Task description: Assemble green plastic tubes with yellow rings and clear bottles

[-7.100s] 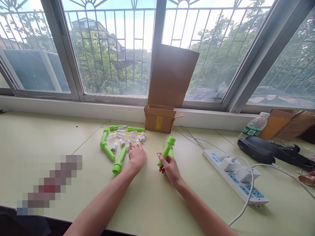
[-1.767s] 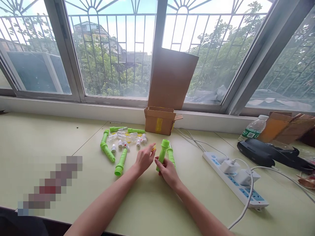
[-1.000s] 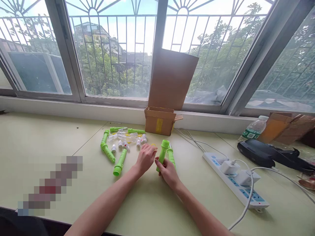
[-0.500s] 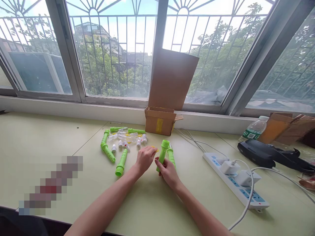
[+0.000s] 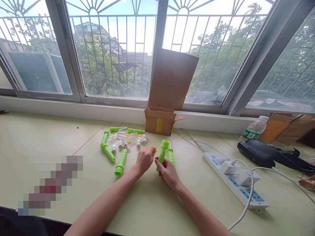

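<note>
My right hand (image 5: 169, 172) is closed around a green threaded plastic tube (image 5: 164, 150), its threaded end pointing up. Just left of it, my left hand (image 5: 145, 160) pinches a small yellow ring (image 5: 155, 150), mostly hidden by the fingertips and apart from the tube. Another green tube (image 5: 171, 156) lies on the table behind my right hand. To the left of my left hand is a loose green tube (image 5: 121, 163), threaded end towards me. Farther back lie jointed green tubes (image 5: 104, 144), clear plastic pieces (image 5: 121, 136) and several small white-capped parts (image 5: 120, 144).
A small cardboard box (image 5: 159, 122) with its flap raised stands against the window sill. On the right are a white power strip (image 5: 236, 183) with plugs and cables, a black headset-like device (image 5: 256, 154) and a plastic bottle (image 5: 253, 129). A blurred patch covers the table at left.
My left hand has turned slightly, and less of the yellow ring shows at its fingertips. My right hand and the green tube have stayed in place.
</note>
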`<action>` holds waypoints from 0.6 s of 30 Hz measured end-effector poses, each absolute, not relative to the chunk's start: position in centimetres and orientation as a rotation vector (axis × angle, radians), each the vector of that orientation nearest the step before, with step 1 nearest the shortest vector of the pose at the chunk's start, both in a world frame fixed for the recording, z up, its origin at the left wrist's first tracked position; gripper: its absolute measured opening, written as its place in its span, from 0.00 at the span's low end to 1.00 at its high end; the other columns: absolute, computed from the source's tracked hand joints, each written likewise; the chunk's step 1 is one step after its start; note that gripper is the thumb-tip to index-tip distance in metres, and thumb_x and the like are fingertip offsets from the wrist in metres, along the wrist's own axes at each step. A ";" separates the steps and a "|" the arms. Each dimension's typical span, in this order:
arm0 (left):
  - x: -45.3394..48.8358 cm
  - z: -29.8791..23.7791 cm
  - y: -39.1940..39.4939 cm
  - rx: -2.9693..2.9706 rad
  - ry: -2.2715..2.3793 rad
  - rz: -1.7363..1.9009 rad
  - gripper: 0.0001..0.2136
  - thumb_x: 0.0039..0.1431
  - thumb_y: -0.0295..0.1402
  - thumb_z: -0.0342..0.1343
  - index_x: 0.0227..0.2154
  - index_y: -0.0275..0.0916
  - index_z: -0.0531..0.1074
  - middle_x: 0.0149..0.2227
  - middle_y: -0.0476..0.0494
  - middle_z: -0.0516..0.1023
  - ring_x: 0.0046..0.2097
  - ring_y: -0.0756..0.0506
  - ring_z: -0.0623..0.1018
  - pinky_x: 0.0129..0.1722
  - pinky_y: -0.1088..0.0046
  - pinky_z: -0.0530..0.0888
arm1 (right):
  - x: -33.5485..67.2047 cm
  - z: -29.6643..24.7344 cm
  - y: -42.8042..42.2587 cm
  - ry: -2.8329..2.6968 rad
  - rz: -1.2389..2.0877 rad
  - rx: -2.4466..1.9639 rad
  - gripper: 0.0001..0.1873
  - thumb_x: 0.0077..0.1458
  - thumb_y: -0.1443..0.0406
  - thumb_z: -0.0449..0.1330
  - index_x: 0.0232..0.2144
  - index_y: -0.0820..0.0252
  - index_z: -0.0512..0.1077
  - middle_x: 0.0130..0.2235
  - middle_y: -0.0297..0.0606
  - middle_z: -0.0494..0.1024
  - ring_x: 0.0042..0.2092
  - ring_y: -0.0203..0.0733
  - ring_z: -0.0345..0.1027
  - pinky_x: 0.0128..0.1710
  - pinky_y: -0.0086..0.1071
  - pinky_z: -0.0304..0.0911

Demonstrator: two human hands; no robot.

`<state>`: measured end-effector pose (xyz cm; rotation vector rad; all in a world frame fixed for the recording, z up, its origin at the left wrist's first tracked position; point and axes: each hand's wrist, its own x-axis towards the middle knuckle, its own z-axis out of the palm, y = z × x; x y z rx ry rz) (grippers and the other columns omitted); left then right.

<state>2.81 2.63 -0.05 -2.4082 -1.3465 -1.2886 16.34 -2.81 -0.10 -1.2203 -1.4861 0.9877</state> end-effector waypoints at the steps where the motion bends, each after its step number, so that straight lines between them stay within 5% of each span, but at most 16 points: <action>1: 2.8 -0.1 2.7 -2.406 -1.361 -1.298 0.04 0.60 0.26 0.52 0.38 0.39 0.68 0.33 0.48 0.80 0.33 0.46 0.79 0.31 0.74 0.71 | 16.3 -0.1 -2.8 -1.482 0.989 -1.219 0.22 0.52 0.47 0.57 0.33 0.61 0.69 0.22 0.30 0.64 0.21 0.34 0.59 0.19 0.28 0.61; 12: 2.8 -0.7 3.4 -2.504 -1.305 -1.470 0.16 0.58 0.22 0.48 0.49 0.40 0.57 0.47 0.39 0.74 0.46 0.43 0.77 0.42 0.66 0.74 | 16.2 0.0 -2.9 -1.477 0.990 -1.220 0.21 0.52 0.48 0.57 0.32 0.61 0.69 0.21 0.29 0.63 0.20 0.33 0.58 0.18 0.28 0.60; 18: 2.8 -0.3 3.0 -2.526 -1.265 -1.406 0.11 0.60 0.23 0.48 0.44 0.40 0.65 0.42 0.45 0.77 0.43 0.45 0.78 0.39 0.70 0.74 | 16.3 0.0 -2.8 -1.488 0.979 -1.231 0.24 0.51 0.45 0.57 0.31 0.60 0.68 0.21 0.29 0.63 0.19 0.34 0.59 0.18 0.29 0.59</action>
